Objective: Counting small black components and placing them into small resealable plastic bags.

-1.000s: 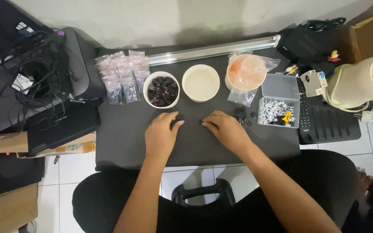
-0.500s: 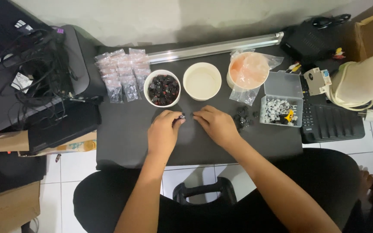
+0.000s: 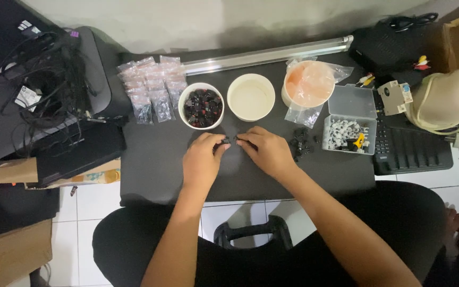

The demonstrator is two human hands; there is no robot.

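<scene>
left hand (image 3: 202,163) and right hand (image 3: 268,151): fingertips meet, pinched together on a small black part (image 3: 226,141). just beyond the grip: bowl (image 3: 201,106) of dark parts, empty cup (image 3: 251,97). right of it: loose black parts (image 3: 300,143).

Dark desk (image 3: 150,170) against a pale wall (image 3: 213,21); white tiled floor (image 3: 75,234) below; black stool (image 3: 248,234) underneath.
</scene>
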